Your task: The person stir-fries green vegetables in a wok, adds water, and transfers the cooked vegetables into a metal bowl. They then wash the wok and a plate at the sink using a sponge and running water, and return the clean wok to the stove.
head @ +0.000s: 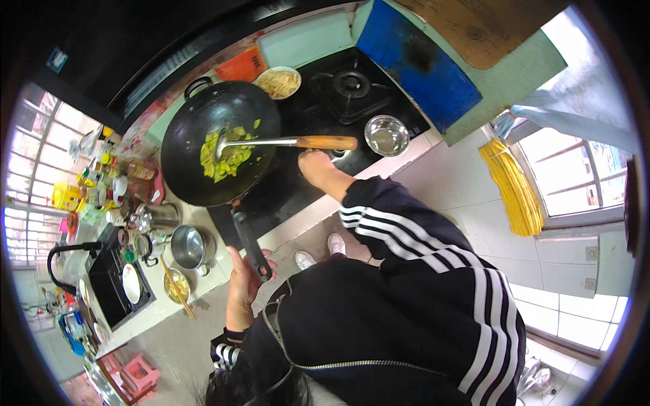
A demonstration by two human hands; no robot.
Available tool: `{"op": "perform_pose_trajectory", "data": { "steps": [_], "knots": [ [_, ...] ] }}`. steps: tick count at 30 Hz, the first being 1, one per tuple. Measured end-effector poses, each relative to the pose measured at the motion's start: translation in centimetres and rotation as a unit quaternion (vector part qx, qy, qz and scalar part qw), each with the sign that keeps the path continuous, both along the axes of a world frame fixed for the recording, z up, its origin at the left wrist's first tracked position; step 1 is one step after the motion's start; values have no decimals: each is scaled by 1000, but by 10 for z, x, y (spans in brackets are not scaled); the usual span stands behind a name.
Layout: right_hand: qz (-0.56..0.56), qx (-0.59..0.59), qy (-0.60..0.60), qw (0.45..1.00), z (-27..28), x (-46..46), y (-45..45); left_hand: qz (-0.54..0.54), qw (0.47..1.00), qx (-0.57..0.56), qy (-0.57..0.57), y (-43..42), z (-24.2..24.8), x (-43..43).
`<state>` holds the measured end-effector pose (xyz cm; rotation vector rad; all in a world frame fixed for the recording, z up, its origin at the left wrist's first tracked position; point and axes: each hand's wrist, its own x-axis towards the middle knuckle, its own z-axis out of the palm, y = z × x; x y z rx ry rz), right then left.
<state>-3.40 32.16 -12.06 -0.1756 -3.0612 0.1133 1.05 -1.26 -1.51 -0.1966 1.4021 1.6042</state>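
Observation:
A black wok (218, 101) sits at the left of the black gas cooktop (294, 203), with cooked green vegetable slices (223, 165) in its bottom. My left hand (244, 284) is under the wok's long black handle (251, 243); the fingers reach around its far side and the thumb stands apart. A metal spatula with a wooden handle (327, 142) leans across the wok rim, its blade among the slices. Just below that wooden handle is my right hand (317, 167), near a shiny round fitting (339, 152) on the cooktop. Its fingertips are partly hidden, so contact is unclear.
Beside the wok stand a bowl of pale strips (279, 83) and a steel bowl (387, 136). A bare burner (351, 83) lies behind. Leftward are a steel pot (189, 247), chopsticks (177, 289) over a small bowl, crowded bottles (142, 170) and a sink (111, 299).

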Motion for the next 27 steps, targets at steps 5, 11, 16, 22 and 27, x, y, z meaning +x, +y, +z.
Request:
{"op": "perform_pose_trajectory", "data": {
  "steps": [5,11,16,22,27],
  "knots": [
    [17,41,-46,998,6,9,-10,-39,999,-2,2,-2,-17,2],
    [-2,1,-149,989,19,1,-12,-81,996,26,-7,10,-43,3],
    [-78,-26,-195,977,28,-6,-12,-51,995,-53,-65,22,-59,12],
    [-214,-319,291,876,31,102,55,-164,959,-218,78,34,-56,29],
    [-501,-130,312,796,-13,181,169,-256,935,-162,186,56,12,71]
  ]
}}
